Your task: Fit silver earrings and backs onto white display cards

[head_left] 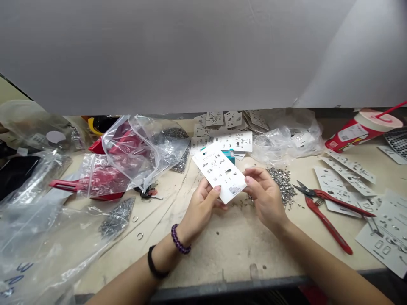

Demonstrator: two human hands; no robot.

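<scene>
A white card (219,173) with small metal parts on its face and a barcode near its lower end is tilted above the table. My left hand (206,195) pinches its lower left edge, thumb on the face. At the right corner, my right hand (263,194) grips the same card between thumb and fingers. Partly hidden behind it is a teal object (229,156). A pile of small metal pieces (282,183) lies just beyond my right hand. More cards (233,139) with metal parts are heaped at the back.
Red-handled pruning shears (330,216) lie at the right, jaws apart, near several loose cards (386,231). A red cup (359,131) with a straw leans at the far right. Clear plastic bags (57,250), a red scoop (104,180) and two metal rings (140,236) occupy the left.
</scene>
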